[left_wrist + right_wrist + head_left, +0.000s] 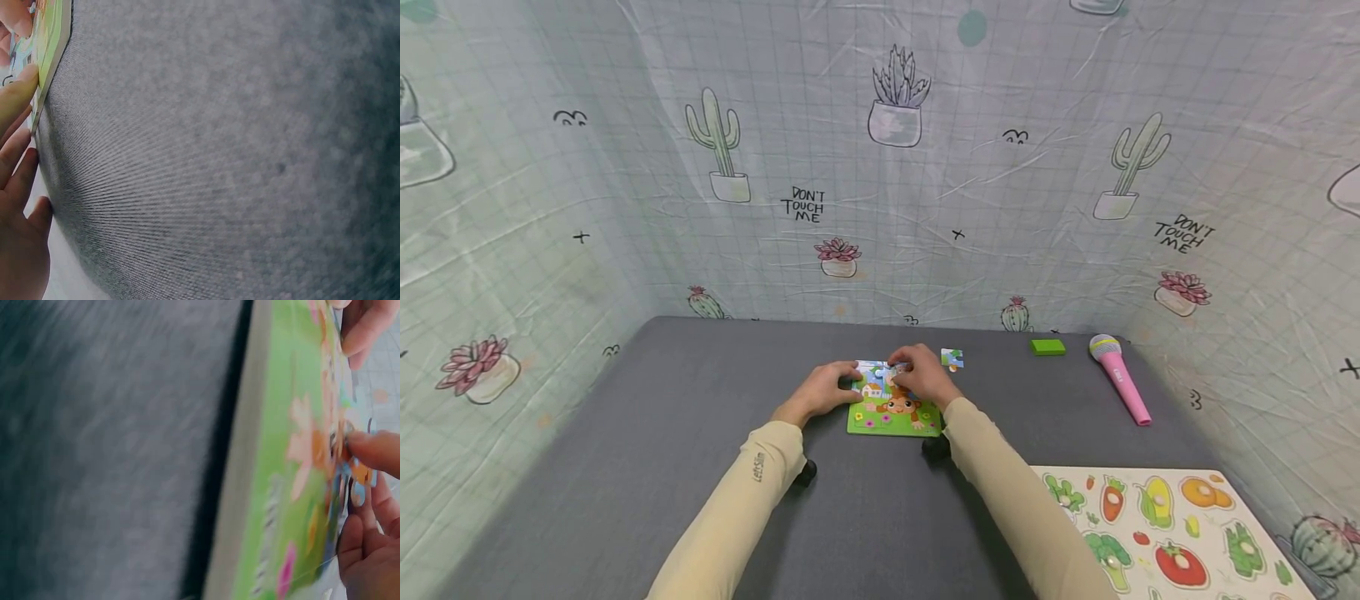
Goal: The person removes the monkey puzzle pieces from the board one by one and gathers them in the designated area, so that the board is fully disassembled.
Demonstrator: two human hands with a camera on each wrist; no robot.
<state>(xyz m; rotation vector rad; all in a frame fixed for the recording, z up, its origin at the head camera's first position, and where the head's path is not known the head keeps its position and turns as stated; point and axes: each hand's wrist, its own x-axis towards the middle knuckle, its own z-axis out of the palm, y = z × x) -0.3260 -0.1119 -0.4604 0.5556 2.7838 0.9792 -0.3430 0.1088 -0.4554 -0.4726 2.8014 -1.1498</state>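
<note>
A jigsaw puzzle board (880, 423) with a monkey, a house and flowers on green lies flat on the grey table. My left hand (826, 390) rests at its left edge; in the left wrist view the thumb (19, 97) touches the board top, with the other fingers extended along the side. Over the upper right part of the board, my right hand (927, 377) pinches a puzzle piece (364, 472) coloured orange and blue. That piece appears tilted against the picture, and the fingers cover much of it. Beyond the right hand lies a loose puzzle piece (952, 358).
Toward the back right lie a green block (1048, 347) and a pink toy microphone (1122, 379). A white board with vegetable pictures (1138, 483) fills the front right, beside the right sleeve. A patterned cloth (940, 183) hangs behind the grey table (700, 467).
</note>
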